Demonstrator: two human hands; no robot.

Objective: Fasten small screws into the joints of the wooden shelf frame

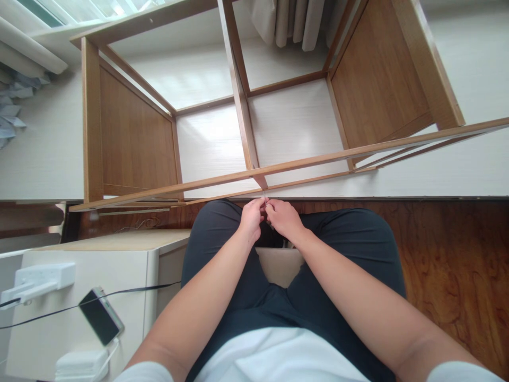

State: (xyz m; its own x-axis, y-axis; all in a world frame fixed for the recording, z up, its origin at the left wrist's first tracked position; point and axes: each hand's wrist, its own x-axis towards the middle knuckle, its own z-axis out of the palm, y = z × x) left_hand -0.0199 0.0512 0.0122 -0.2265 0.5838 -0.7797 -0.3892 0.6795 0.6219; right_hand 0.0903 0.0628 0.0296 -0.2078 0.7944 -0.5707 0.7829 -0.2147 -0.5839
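something tiny, too small to tell its axis, sits pinched between both hands over the knees, near the shelf edge. left hand and right hand curl closed, fingertips touching.

Seated. Left hand and right hand meet fingertip to fingertip above the knees, pinching a tiny item, too small to identify, just below the wooden shelf frame. Phone on white cabinet, left.
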